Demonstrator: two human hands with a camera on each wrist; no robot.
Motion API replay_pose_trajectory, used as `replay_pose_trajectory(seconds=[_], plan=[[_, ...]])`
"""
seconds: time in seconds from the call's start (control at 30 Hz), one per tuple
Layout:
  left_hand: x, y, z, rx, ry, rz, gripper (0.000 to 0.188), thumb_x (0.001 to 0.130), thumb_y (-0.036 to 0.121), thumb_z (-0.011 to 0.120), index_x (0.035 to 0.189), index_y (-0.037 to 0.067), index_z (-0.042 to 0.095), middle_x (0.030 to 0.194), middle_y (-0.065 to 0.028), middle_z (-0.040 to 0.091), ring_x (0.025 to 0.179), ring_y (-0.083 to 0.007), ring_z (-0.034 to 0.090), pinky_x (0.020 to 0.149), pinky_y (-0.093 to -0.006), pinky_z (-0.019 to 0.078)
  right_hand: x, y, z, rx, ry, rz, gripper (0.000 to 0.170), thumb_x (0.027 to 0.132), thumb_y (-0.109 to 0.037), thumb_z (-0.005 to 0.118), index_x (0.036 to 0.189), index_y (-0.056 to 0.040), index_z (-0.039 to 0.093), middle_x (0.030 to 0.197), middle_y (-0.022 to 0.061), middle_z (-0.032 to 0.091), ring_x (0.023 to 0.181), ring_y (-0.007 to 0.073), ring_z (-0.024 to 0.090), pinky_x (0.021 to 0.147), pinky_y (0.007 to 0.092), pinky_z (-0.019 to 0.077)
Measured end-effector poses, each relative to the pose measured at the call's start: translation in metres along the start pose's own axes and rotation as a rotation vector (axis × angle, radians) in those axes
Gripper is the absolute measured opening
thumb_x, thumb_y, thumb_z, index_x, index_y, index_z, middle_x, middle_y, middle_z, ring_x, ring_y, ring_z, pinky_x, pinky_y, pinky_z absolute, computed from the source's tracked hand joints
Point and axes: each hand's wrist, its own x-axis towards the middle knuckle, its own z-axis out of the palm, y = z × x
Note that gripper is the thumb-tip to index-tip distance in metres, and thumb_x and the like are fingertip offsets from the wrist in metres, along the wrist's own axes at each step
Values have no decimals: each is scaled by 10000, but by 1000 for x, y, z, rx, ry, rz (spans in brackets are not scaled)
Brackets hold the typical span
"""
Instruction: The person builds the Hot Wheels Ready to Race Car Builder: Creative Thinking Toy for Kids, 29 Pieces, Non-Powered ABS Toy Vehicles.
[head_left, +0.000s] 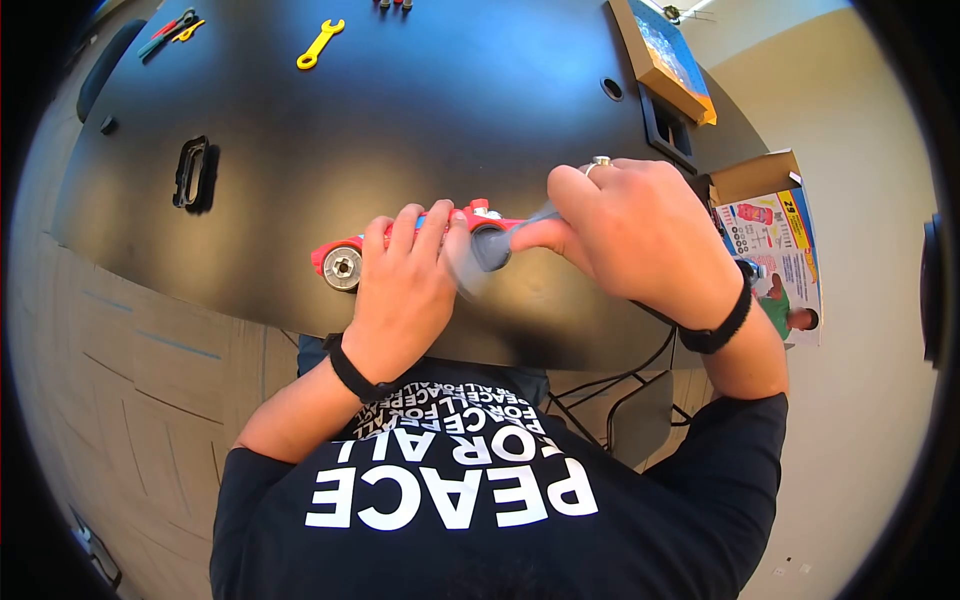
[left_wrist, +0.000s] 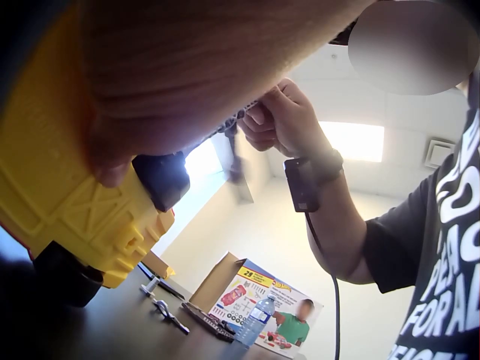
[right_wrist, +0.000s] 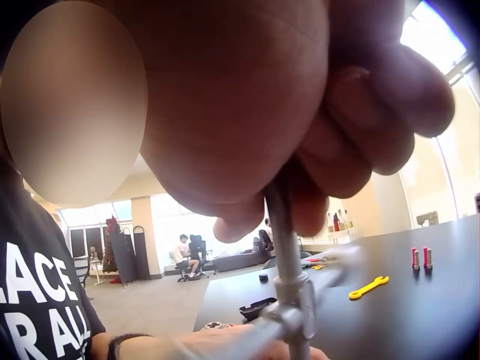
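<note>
My left hand (head_left: 405, 290) grips a red toy car (head_left: 326, 250) from above; one wheel (head_left: 343, 268) shows to the left of the hand. In the left wrist view the car's yellow underside (left_wrist: 56, 180) faces the camera. The fingers of my right hand (head_left: 650, 235) are curled round the shaft of a grey cross-shaped tool (right_wrist: 289, 289), which is blurred. In the head view its end meets the car at the dark wheel (head_left: 491, 248), right of my left hand. How the tip sits there is hard to tell.
A yellow wrench (head_left: 321, 45), a black plastic part (head_left: 190, 172) and several hand tools (head_left: 168, 35) lie across the black table (head_left: 420, 120). An open box (head_left: 660, 60) stands at the back right, a printed box (head_left: 775, 235) at the right edge.
</note>
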Motion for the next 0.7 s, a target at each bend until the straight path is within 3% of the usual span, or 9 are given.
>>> replay_pose_trajectory(seconds=[0.03,0.27,0.4,0.57,0.7], plan=[[0,0,0,-18,10,-9,403,948,96,705,1340,8,690,1427,-148,697,1264,-337,642,1038,-524,495,1,1,0,-86,-1,-14,353,1092,-316,732,1003,-28,549,699,135,635,666,357,688,613,454,546],[-1,-1,-1,21,1,17,406,950,95,707,1345,8,680,1431,-168,693,1267,-344,630,1040,-533,490,2,-3,9,192,24,-80,273,1078,-231,737,1024,-29,561,912,135,680,810,326,731,666,448,568],[0,2,-5,-15,-31,-8,409,961,75,706,1365,18,686,1473,-146,691,1289,-339,631,1058,-530,482,3,-1,8,190,38,-87,258,1067,-203,743,1025,-28,558,868,129,684,797,333,734,654,449,564],[-1,2,-6,-12,-52,-29,418,978,57,703,1395,23,692,1510,-124,695,1320,-337,637,1079,-519,478,3,-2,0,158,-101,-21,243,1033,-180,762,1046,-25,575,791,123,690,777,352,739,639,461,559],[0,1,-5,-29,-33,-11,395,968,78,703,1359,14,700,1475,-137,689,1286,-337,633,1061,-520,482,-6,2,9,174,-2,-67,210,1024,-178,785,1063,-33,638,808,116,698,800,347,738,659,443,568]])
